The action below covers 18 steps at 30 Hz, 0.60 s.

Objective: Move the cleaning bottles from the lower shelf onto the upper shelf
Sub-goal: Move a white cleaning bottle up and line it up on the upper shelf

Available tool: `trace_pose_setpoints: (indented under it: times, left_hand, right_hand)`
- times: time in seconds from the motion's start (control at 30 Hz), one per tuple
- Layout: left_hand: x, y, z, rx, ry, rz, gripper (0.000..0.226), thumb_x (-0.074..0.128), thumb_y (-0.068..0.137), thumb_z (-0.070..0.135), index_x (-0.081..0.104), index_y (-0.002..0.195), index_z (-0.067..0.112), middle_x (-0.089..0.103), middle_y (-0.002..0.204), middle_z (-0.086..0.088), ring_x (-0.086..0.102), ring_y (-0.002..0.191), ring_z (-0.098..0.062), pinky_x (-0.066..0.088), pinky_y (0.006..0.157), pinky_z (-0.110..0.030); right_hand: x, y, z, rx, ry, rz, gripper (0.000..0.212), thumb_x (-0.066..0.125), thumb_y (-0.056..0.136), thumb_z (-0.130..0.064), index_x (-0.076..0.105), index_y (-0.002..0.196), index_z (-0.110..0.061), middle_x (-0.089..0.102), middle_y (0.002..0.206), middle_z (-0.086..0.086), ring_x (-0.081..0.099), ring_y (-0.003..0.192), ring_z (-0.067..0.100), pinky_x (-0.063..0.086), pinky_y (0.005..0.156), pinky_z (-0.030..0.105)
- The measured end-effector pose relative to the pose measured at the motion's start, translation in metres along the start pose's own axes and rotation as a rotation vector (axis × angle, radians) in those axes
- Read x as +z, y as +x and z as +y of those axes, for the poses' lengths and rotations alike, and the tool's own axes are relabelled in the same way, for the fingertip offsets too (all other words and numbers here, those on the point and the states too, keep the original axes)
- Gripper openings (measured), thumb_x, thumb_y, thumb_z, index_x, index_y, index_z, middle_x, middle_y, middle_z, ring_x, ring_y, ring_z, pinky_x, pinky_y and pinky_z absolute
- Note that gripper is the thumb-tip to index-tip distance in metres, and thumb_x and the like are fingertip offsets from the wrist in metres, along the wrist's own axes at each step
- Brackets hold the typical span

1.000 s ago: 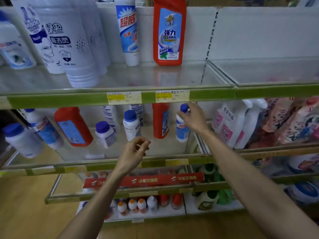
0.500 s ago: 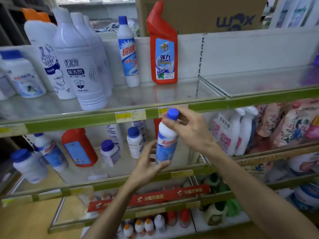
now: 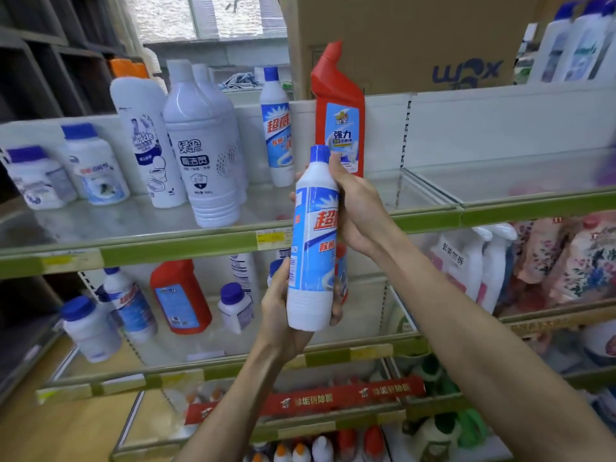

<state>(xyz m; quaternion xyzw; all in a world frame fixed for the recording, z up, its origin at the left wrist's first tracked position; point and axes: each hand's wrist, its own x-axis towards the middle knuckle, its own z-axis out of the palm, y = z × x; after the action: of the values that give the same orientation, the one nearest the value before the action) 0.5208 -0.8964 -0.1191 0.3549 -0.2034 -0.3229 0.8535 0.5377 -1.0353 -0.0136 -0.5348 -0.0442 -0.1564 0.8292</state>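
I've lifted the white plastic bottle with blue cap [image 3: 313,238] off the lower shelf [image 3: 233,358]; both hands, left [image 3: 283,315] and right [image 3: 358,211], grip it level with the upper shelf [image 3: 186,243], ready for placing.

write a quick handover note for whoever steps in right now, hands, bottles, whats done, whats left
Left hand: grips the base of the blue-capped bottle.
Right hand: grips its upper part, just below the cap.
The bottle is upright, in the air in front of the upper shelf edge, not yet set down.
Done: this bottle is off the lower shelf.
Left: place it on the upper shelf, then move what remains below, including a red bottle, a small purple-capped bottle and blue-capped ones at the left.
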Motion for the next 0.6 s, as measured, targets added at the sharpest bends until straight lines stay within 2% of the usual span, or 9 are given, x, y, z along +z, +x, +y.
trace_pose_setpoints:
  times: [0.07, 0.13, 0.2, 0.27, 0.33, 0.43, 0.5, 0.6]
  left_hand:
    - [-0.004, 0.001, 0.003, -0.017, 0.06, 0.021, 0.061, 0.035, 0.095, 0.056, 0.066, 0.11, 0.004, 0.07, 0.081, -0.015, 0.066, 0.061, -0.026, 0.05, 0.053, -0.031]
    - [-0.009, 0.002, 0.003, 0.022, 0.245, 0.104, 0.065, 0.036, 0.096, 0.061, 0.065, 0.114, 0.005, 0.073, 0.084, -0.013, 0.068, 0.062, -0.025, 0.054, 0.052, -0.033]
    - [-0.015, 0.005, 0.004, 0.106, 0.442, 0.195, 0.07, 0.043, 0.089, 0.067, 0.063, 0.121, 0.009, 0.076, 0.093, -0.012, 0.073, 0.071, -0.024, 0.058, 0.052, -0.035]
    - [-0.019, 0.005, 0.005, 0.176, 0.566, 0.23, 0.083, 0.054, 0.076, 0.078, 0.06, 0.126, 0.011, 0.075, 0.105, -0.013, 0.074, 0.081, -0.024, 0.058, 0.054, -0.035]
    - [-0.02, 0.004, 0.004, 0.19, 0.581, 0.248, 0.087, 0.056, 0.073, 0.08, 0.06, 0.125, 0.011, 0.076, 0.106, -0.013, 0.074, 0.082, -0.024, 0.058, 0.052, -0.034]
    - [-0.021, 0.005, 0.004, 0.164, 0.523, 0.298, 0.065, 0.049, 0.081, 0.063, 0.062, 0.118, 0.011, 0.077, 0.095, -0.008, 0.074, 0.076, -0.024, 0.057, 0.05, -0.031]
    - [-0.02, 0.006, 0.003, 0.186, 0.506, 0.302, 0.069, 0.051, 0.08, 0.065, 0.063, 0.12, 0.01, 0.077, 0.097, -0.009, 0.074, 0.079, -0.024, 0.058, 0.054, -0.029]
    - [-0.014, 0.009, 0.003, 0.249, 0.51, 0.341, 0.07, 0.057, 0.08, 0.068, 0.064, 0.116, 0.008, 0.078, 0.092, -0.008, 0.074, 0.077, -0.022, 0.059, 0.057, -0.028]
  right_hand:
    - [0.004, 0.002, 0.003, 0.009, 0.014, -0.004, 0.038, 0.052, 0.102, -0.035, 0.071, 0.089, -0.005, 0.072, 0.09, 0.019, 0.066, 0.081, 0.035, 0.054, 0.082, 0.05]
    - [0.008, 0.006, 0.004, -0.033, -0.029, 0.042, 0.037, 0.055, 0.1, -0.031, 0.07, 0.094, 0.002, 0.07, 0.089, 0.022, 0.066, 0.076, 0.032, 0.055, 0.077, 0.046]
    - [0.011, 0.01, 0.006, -0.093, -0.119, 0.099, 0.038, 0.061, 0.097, -0.031, 0.066, 0.104, 0.006, 0.07, 0.09, 0.019, 0.068, 0.074, 0.028, 0.057, 0.077, 0.044]
    - [0.013, 0.012, 0.007, -0.133, -0.172, 0.142, 0.03, 0.067, 0.094, -0.028, 0.067, 0.102, 0.0, 0.072, 0.087, 0.011, 0.07, 0.075, 0.023, 0.058, 0.079, 0.044]
    - [0.015, 0.011, 0.007, -0.143, -0.181, 0.154, 0.022, 0.068, 0.094, -0.025, 0.066, 0.1, -0.004, 0.073, 0.085, 0.004, 0.071, 0.075, 0.018, 0.06, 0.078, 0.04]
    - [0.016, 0.011, 0.006, -0.14, -0.171, 0.138, 0.019, 0.068, 0.094, -0.023, 0.065, 0.1, -0.007, 0.073, 0.082, -0.002, 0.072, 0.071, 0.012, 0.06, 0.069, 0.032]
    - [0.017, 0.012, 0.005, -0.144, -0.161, 0.132, 0.017, 0.068, 0.094, -0.023, 0.065, 0.1, -0.008, 0.073, 0.08, -0.004, 0.073, 0.071, 0.011, 0.059, 0.066, 0.029]
    - [0.018, 0.014, 0.003, -0.155, -0.131, 0.119, 0.017, 0.067, 0.094, -0.025, 0.065, 0.1, -0.009, 0.074, 0.081, -0.004, 0.072, 0.073, 0.012, 0.06, 0.07, 0.032]
